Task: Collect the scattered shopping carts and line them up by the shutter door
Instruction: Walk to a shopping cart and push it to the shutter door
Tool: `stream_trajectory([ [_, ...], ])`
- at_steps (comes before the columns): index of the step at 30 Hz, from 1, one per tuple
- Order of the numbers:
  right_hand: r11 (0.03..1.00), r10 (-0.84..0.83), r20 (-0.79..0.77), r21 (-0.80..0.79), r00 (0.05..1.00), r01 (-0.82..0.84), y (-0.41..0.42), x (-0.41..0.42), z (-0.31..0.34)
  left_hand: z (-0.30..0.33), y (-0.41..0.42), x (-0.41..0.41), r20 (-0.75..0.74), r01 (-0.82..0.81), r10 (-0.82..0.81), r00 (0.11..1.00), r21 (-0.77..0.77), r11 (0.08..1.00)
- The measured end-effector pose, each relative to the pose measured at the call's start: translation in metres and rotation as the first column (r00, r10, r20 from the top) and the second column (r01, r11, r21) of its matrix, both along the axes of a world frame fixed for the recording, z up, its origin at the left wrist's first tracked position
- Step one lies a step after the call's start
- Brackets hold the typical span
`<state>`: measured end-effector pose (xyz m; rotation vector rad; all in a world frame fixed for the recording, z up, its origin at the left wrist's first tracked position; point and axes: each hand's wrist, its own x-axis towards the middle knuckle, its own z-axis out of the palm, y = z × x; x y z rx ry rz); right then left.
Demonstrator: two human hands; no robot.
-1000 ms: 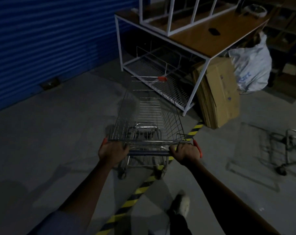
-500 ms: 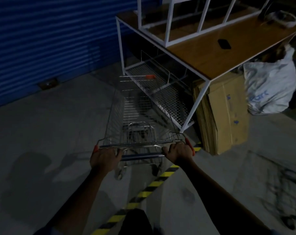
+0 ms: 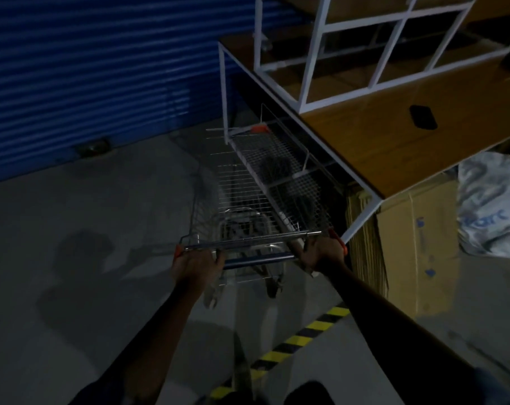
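A wire shopping cart (image 3: pixel 236 197) with orange corner caps stands in front of me, its nose pointing at the blue shutter door (image 3: pixel 87 68). My left hand (image 3: pixel 194 266) grips the left end of the cart's blue handle bar (image 3: pixel 256 260). My right hand (image 3: pixel 322 254) grips the bar's right end. The cart's right side runs close along the white-framed table (image 3: pixel 394 135), and its front edge overlaps the table's leg in the view.
The wooden-topped table carries a white frame rack (image 3: pixel 362 42) and a small dark object (image 3: pixel 423 116). Flattened cardboard boxes (image 3: pixel 414 252) lean beside it, with a white sack (image 3: pixel 490 206) further right. Yellow-black floor tape (image 3: pixel 300 340) crosses the concrete behind the cart.
The cart has rolled forward toward the shutter and alongside the table, with both hands on the handle throughout. The other cart at the right has left the view.
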<state>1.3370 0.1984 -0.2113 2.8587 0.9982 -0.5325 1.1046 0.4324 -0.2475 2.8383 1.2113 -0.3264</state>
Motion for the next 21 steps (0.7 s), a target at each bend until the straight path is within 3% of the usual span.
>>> stream_trajectory([
  [2,1.0,-0.002,-0.03,0.006,1.0,0.002,0.007,0.029,0.003,0.005,-0.001,0.03,0.024,0.008,-0.008,1.0,0.019,1.0],
  [5,0.999,0.034,0.066,0.021,0.997,-0.035,0.013,0.079,-0.003,0.012,-0.006,0.072,0.015,-0.013,0.013,1.0,-0.028,1.0],
  [8,0.974,0.225,0.183,-0.02,0.957,-0.225,0.011,0.129,-0.011,0.013,-0.016,0.109,0.021,-0.037,0.037,0.999,-0.002,0.999],
  [13,0.964,0.266,0.141,-0.029,0.954,-0.264,0.012,0.201,-0.007,0.016,-0.034,0.168,0.04,-0.16,0.16,0.986,0.003,0.987],
  [15,0.953,0.304,0.178,-0.047,0.936,-0.3,0.008,0.226,-0.015,0.009,-0.039,0.182,0.017,-0.153,0.153,0.988,-0.033,0.988],
  [18,0.96,0.272,0.308,-0.028,0.912,-0.277,0.01,0.248,-0.015,0.001,-0.046,0.195,0.023,-0.148,0.147,0.989,0.046,0.988],
  [21,0.942,0.335,0.185,-0.062,0.924,-0.329,0.014,0.253,-0.02,-0.01,-0.051,0.193,0.022,-0.079,0.077,0.997,0.159,0.984],
])
